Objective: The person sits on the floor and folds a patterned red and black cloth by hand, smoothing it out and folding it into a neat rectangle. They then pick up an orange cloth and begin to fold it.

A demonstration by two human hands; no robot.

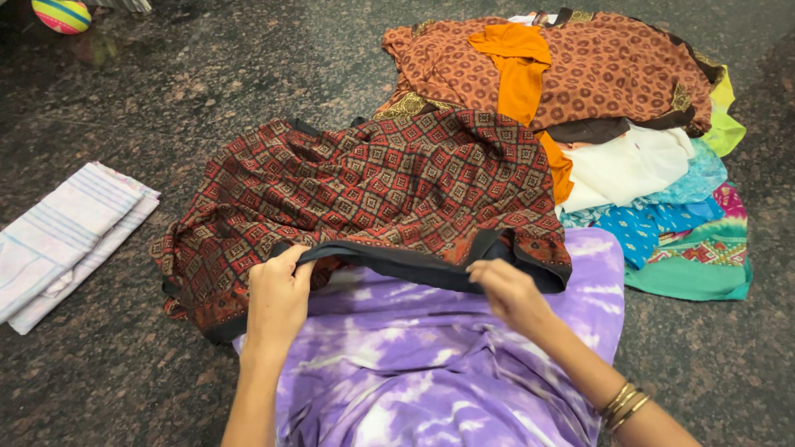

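Hands (397, 294) pinching red cloth (373, 182), arms cropped

The floor (207, 91) is dark polished stone, speckled grey and brown, and fills the whole view; no wall, window or furniture shows. Soft, even light falls on it, with a faint sheen near the top left corner, where a striped ball (61, 14) in pink, yellow and green sits at the edge of view. Toward the left edge lies a folded white cloth (66, 236) with pale stripes. At the upper right a heap of mixed coloured fabrics (629, 124) rests on the floor.
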